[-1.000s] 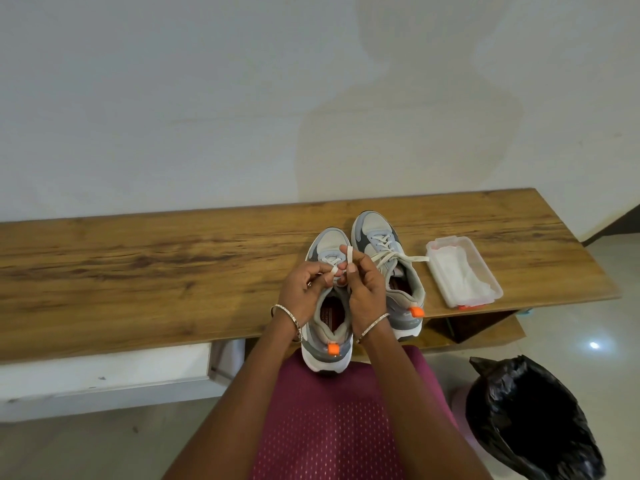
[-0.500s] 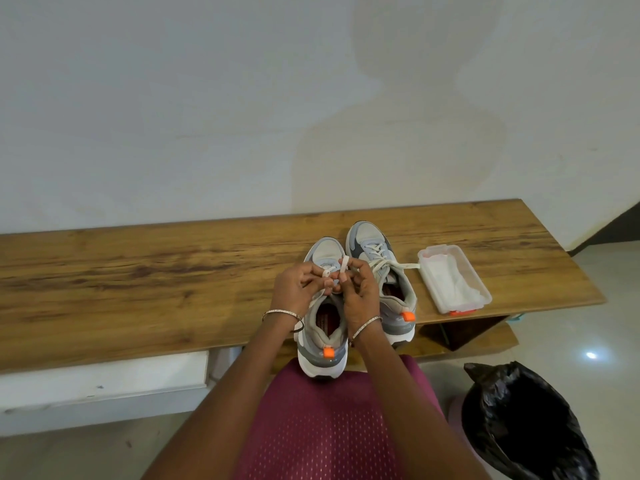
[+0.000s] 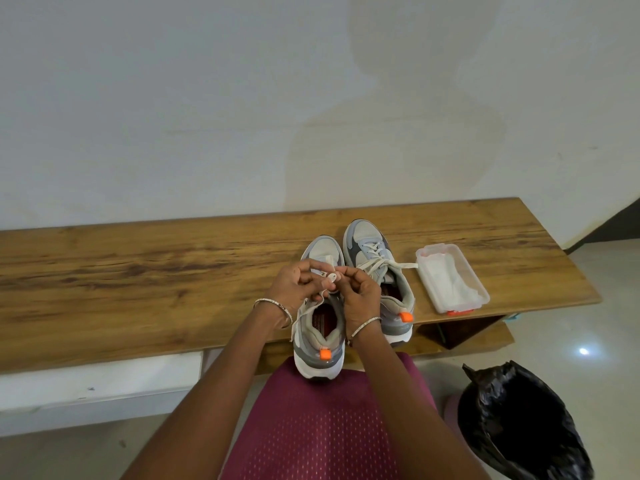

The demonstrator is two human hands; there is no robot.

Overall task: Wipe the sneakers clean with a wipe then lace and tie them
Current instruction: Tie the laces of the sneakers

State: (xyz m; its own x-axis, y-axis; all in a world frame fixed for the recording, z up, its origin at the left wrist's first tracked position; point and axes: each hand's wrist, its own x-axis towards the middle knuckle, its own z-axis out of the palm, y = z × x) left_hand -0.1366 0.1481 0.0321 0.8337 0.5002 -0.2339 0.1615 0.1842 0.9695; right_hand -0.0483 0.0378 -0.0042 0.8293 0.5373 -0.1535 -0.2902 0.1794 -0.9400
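Two grey and white sneakers with orange heel tabs stand side by side on the wooden bench [image 3: 138, 271]. The left sneaker [image 3: 318, 341] has its heel over the bench's front edge. My left hand [image 3: 294, 289] and my right hand [image 3: 360, 292] are above its tongue, each pinching part of its white lace [image 3: 330, 279], which is looped between my fingers. One lace end hangs down the shoe's left side. The right sneaker [image 3: 377, 268] is laced, and a loose lace end trails to the right.
A clear plastic box with white wipes [image 3: 450, 275] sits on the bench right of the shoes. A bin lined with a black bag [image 3: 519, 424] stands on the floor at the lower right. My lap in maroon cloth [image 3: 329, 427] is below the shoes.
My hands have shifted slightly over the left sneaker and have drawn the lace into a small loop between the fingers. The view has tilted a little.
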